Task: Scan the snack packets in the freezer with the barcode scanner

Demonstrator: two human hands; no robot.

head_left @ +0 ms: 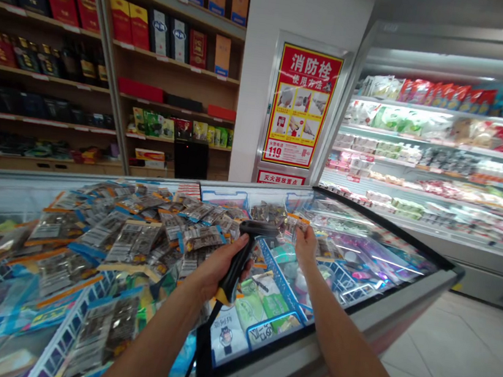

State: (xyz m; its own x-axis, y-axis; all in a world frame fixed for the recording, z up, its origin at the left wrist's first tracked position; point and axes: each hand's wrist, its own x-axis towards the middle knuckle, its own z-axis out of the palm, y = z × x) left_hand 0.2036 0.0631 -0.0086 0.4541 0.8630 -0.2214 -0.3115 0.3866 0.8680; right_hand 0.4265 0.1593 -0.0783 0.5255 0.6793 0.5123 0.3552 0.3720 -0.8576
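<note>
My left hand (218, 266) is wrapped round the grip of a black and yellow barcode scanner (235, 270), whose head points right, over a chest freezer. A cable runs down from its handle. Farther right, my right hand (307, 245) pinches a small snack packet (296, 222) with an orange edge, just beyond the scanner's head. To the left, a heap of similar snack packets (133, 241) with orange or blue edges is spread over the freezer top. Green and white packages (259, 301) show below the scanner.
The chest freezer's metal rim (274, 365) runs along the near side. Wooden shelves (175, 64) with boxes and bottles stand behind. A red and yellow fire-hydrant poster (303, 105) hangs on the wall. At right is a lit refrigerated display (443, 142) above a tiled floor (457, 351).
</note>
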